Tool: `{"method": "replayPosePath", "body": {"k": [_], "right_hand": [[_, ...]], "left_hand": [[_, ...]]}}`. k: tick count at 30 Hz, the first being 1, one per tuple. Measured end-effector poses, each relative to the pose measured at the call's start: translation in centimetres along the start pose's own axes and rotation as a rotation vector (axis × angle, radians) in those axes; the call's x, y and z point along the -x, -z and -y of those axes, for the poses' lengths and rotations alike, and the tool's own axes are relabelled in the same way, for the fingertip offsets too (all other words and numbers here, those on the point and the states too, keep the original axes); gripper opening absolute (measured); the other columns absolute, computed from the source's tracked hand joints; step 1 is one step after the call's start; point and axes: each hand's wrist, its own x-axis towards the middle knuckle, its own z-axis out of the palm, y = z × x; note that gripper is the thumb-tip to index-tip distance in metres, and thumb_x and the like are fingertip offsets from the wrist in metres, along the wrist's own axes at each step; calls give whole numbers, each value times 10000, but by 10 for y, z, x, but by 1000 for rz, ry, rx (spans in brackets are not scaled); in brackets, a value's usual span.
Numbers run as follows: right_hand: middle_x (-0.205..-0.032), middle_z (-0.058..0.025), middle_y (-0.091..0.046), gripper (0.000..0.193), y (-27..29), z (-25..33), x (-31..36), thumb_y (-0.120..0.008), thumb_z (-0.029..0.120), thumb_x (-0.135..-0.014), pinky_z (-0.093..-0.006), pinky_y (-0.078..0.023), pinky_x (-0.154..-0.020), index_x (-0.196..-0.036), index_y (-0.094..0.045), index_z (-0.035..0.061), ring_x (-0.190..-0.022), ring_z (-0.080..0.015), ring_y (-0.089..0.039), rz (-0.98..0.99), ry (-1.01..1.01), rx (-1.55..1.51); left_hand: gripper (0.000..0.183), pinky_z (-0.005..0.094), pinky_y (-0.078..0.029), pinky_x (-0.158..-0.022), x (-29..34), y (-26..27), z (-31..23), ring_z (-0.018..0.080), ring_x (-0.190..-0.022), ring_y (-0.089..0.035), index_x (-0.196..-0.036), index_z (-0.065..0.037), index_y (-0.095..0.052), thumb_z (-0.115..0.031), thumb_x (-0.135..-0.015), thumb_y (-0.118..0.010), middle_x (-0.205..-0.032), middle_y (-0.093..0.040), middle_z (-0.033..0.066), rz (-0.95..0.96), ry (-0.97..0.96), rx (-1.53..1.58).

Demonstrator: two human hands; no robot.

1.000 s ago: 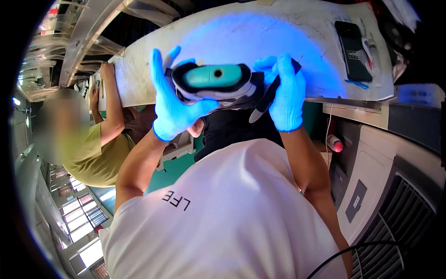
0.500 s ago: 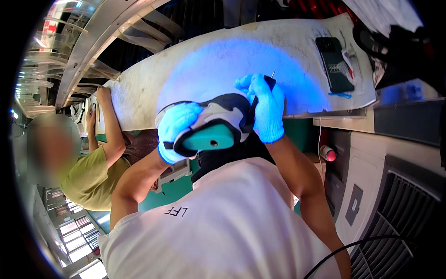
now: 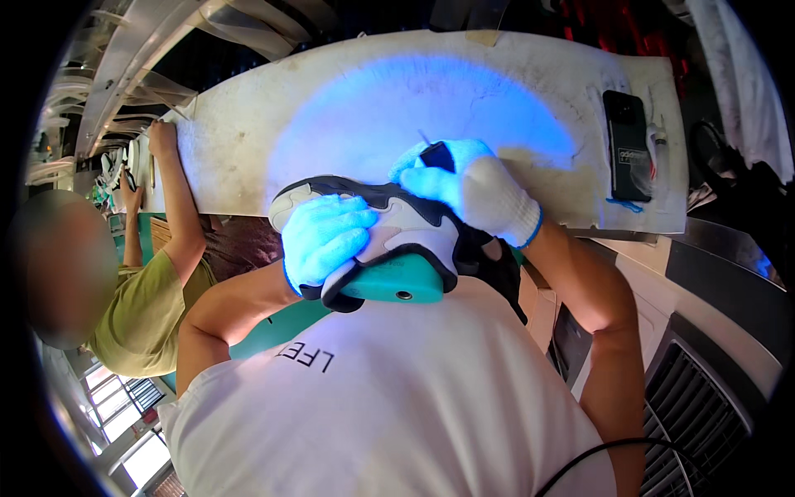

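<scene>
A white, pale grey and black shoe point(image 3: 418, 217) sits on a green shoe last point(image 3: 397, 280), held in front of my body at the near edge of the worktable. My gloved left hand point(image 3: 329, 238) is closed over the shoe's left part, its fingers lying across the upper. In my gloved right hand point(image 3: 480, 186) is a black-handled tool point(image 3: 437, 157) with a thin pointed tip that sticks out away from me. The right fingers are wrapped round its handle, just beyond the shoe's black edge. Blue light falls on both gloves.
The pale worktable point(image 3: 224, 157) stretches across ahead of me, with a blue-lit patch. At its right end lie a dark phone point(image 3: 627, 145) and a clear slim tube point(image 3: 660, 157). A co-worker point(image 3: 137, 311) in a yellow-green shirt works on the left. A black cable point(image 3: 613, 446) crosses near my right arm.
The shoe has come closer to my body and turned slightly. My right hand has rolled over, so its back shows and the tool points away differently. My left hand still grips the shoe.
</scene>
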Motion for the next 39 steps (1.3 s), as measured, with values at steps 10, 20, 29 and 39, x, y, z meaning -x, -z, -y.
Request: {"method": "replayPosePath", "body": {"k": [10, 20, 29, 39], "right_hand": [[-940, -52, -770, 292, -5, -15, -7, -694, 214, -1071, -318, -578, -872, -1043, -795, -58, -895, -142, -698, -3, -98, -118], [-1317, -181, -774, 422, -1, -29, -21, -674, 209, -1124, -358, -571, -1098, -1397, -704, -111, -1214, -220, -726, 39, -48, -443], [-1200, -45, -752, 318, 2, 7, -36, -751, 127, -1037, -328, -539, -943, -1313, -728, -30, -1049, -125, -640, 380, -34, 15], [-879, -195, -767, 490, -11, 7, -92, -723, 480, -1042, -453, -577, -765, -1098, -794, -1, -774, -279, -726, -271, 306, 514]], "left_hand": [[253, 518, -666, -810, 13, -3, -3, 417, -946, -804, -978, 13, -736, -198, -859, -809, -1107, -814, 212, 21, -29, -106], [250, 524, -667, -873, 12, -11, 3, 402, -1028, -809, -1069, -13, -782, -177, -883, -810, -1166, -820, 199, -126, -21, -73], [311, 482, -634, -752, -8, -17, 11, 405, -948, -787, -1126, -18, -733, -201, -884, -803, -1103, -796, 193, -199, 33, 91], [646, 497, -619, -844, -2, -4, -2, 430, -970, -777, -1253, -38, -778, -422, -766, -958, -1095, -789, 189, -111, 168, -82]]}}
